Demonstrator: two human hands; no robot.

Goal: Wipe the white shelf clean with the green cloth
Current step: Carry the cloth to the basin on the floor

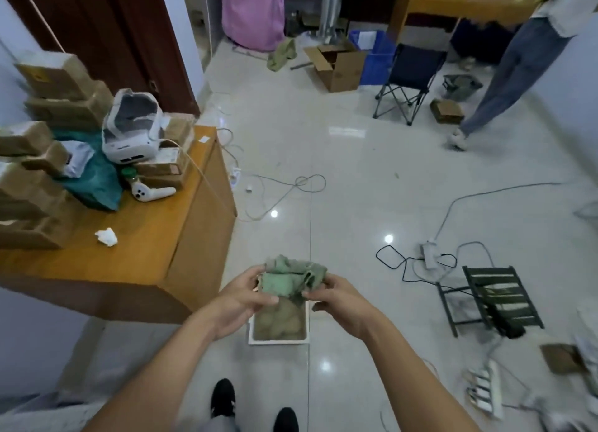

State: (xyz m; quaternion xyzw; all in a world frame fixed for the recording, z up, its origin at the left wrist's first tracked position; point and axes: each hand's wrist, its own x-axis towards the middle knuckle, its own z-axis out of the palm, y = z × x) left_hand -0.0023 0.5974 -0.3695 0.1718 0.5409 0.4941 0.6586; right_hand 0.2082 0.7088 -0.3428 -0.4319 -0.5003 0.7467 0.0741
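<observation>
A crumpled green cloth (pixel 291 279) is held up in front of me, over the floor. My left hand (pixel 241 300) grips its left side and my right hand (pixel 339 302) pinches its right edge. Directly below the cloth a white tray-like box (pixel 278 340) with brownish contents lies on the tiled floor. No white shelf can be made out for certain in this view.
A wooden desk (pixel 145 237) at left carries cardboard boxes, a white device and a crumpled tissue. Cables and power strips (pixel 430 253) trail over the floor. A dark slatted stool (pixel 495 299) lies at right, a folding chair (pixel 411 75) farther back. A person (pixel 504 72) stands at top right.
</observation>
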